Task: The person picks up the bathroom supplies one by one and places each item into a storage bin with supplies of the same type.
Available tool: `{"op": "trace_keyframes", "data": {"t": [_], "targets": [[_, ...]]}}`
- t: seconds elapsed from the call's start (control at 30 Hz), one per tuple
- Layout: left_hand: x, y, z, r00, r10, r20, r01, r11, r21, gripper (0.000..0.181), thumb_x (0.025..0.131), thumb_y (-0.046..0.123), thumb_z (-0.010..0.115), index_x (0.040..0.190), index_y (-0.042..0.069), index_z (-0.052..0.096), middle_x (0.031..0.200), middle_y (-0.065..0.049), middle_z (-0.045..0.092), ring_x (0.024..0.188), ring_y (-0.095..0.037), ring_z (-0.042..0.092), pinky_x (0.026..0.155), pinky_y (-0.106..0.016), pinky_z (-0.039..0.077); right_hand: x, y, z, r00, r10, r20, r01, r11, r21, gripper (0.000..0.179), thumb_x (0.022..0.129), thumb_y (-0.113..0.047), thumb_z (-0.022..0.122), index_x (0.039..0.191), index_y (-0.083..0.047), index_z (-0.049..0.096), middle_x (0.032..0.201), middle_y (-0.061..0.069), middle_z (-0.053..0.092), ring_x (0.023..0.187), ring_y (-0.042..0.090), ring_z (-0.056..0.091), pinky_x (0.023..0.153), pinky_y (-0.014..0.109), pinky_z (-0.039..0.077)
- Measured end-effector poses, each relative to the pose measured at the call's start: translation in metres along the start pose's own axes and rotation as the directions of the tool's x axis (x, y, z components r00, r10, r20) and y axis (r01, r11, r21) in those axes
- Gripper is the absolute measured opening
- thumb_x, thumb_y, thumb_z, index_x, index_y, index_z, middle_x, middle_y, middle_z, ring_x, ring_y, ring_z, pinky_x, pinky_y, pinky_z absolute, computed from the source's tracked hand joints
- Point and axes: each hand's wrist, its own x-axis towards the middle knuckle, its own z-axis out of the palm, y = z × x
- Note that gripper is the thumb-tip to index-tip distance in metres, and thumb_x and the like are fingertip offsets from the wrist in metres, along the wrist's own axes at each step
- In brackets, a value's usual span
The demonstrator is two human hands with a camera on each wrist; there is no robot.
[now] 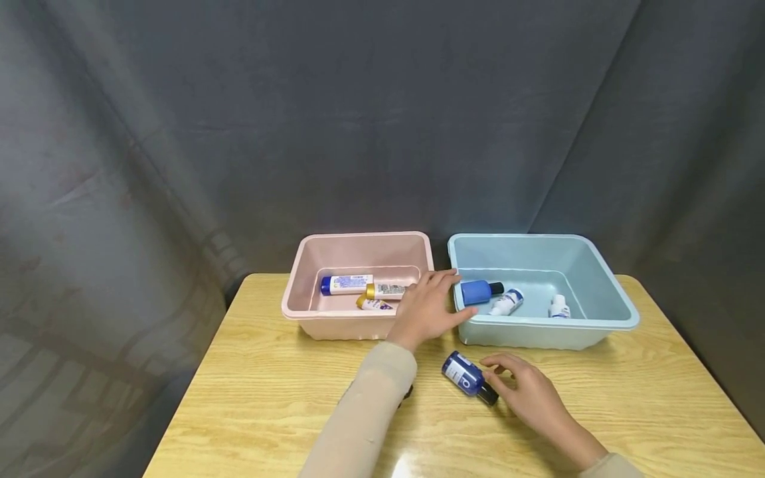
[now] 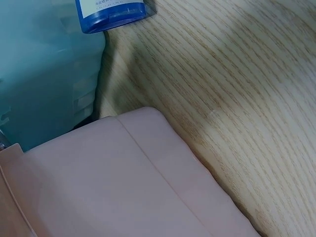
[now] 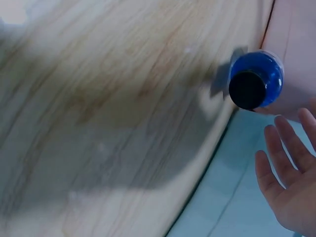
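My left hand (image 1: 425,307) reaches over the gap between the pink and blue bins, its fingers spread and holding nothing. Its fingertips overlap the blue bin's near left corner, beside a blue bottle with a black cap (image 1: 476,292) inside. On the table lies a dark blue bottle (image 1: 461,373) with a white label and black cap, also in the right wrist view (image 3: 269,74). Beside its capped end is my right hand (image 1: 528,393), fingers loosely bent; the right wrist view shows the fingertips apart from the bottle. The left wrist view catches only the bottle's base (image 2: 111,17).
Within the pink bin (image 1: 355,239) are a blue-capped white tube (image 1: 349,284) and two gold-capped tubes (image 1: 390,291). The blue bin (image 1: 538,324) also holds two small white bottles (image 1: 508,302). Both bins stand at the wooden table's (image 1: 239,398) back, before a dark curtain (image 1: 382,133).
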Motion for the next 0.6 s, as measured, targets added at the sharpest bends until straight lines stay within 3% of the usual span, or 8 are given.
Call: {"op": "trace_keyframes", "data": {"t": [0.37, 0.6], "targets": [[0.002, 0.001, -0.001, 1.0, -0.001, -0.006, 0.002, 1.0, 0.009, 0.079, 0.088, 0.079, 0.037, 0.15, 0.029, 0.042, 0.154, 0.011, 0.037, 0.139, -0.013, 0.034, 0.102, -0.042, 0.044, 0.004, -0.001, 0.01, 0.992, 0.089, 0.084, -0.091, 0.996, 0.017, 0.027, 0.089, -0.02, 0.074, 0.115, -0.014, 0.071, 0.105, 0.001, 0.07, 0.089, 0.019, 0.065, 0.073, 0.044, 0.055], [0.002, 0.0, 0.0, 1.0, -0.003, -0.002, 0.003, 1.0, 0.011, 0.079, 0.089, 0.079, 0.037, 0.15, 0.03, 0.041, 0.155, 0.011, 0.036, 0.14, -0.014, 0.033, 0.105, -0.044, 0.042, 0.007, 0.0, 0.015, 0.986, 0.121, 0.118, -0.127, 0.991, 0.045, 0.034, 0.088, -0.024, 0.076, 0.119, -0.011, 0.069, 0.106, 0.003, 0.07, 0.089, 0.019, 0.064, 0.072, 0.042, 0.053]]}}
